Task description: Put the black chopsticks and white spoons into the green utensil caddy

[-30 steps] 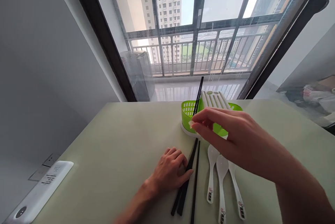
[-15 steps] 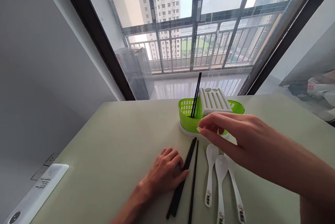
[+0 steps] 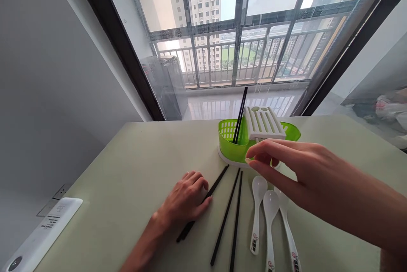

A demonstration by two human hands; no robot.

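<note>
Uneven pressure from my left hand (image 3: 187,197), curled over 2 chopsticks (image 3: 218,181), grip unclear, could roll them apart; my right hand (image 3: 300,164) is pinched together, nothing visible between

I see black chopsticks (image 3: 225,217), white spoons (image 3: 271,208) with red-and-black marks on their handles, a bright green plastic basket (image 3: 233,151) and a pale green worktop (image 3: 143,170).

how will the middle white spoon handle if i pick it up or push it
The middle white spoon looks rigid, so it should stay stiff. Its glossy surface may be slippery, and its rounded bowl could rock on the table if pushed.
</note>
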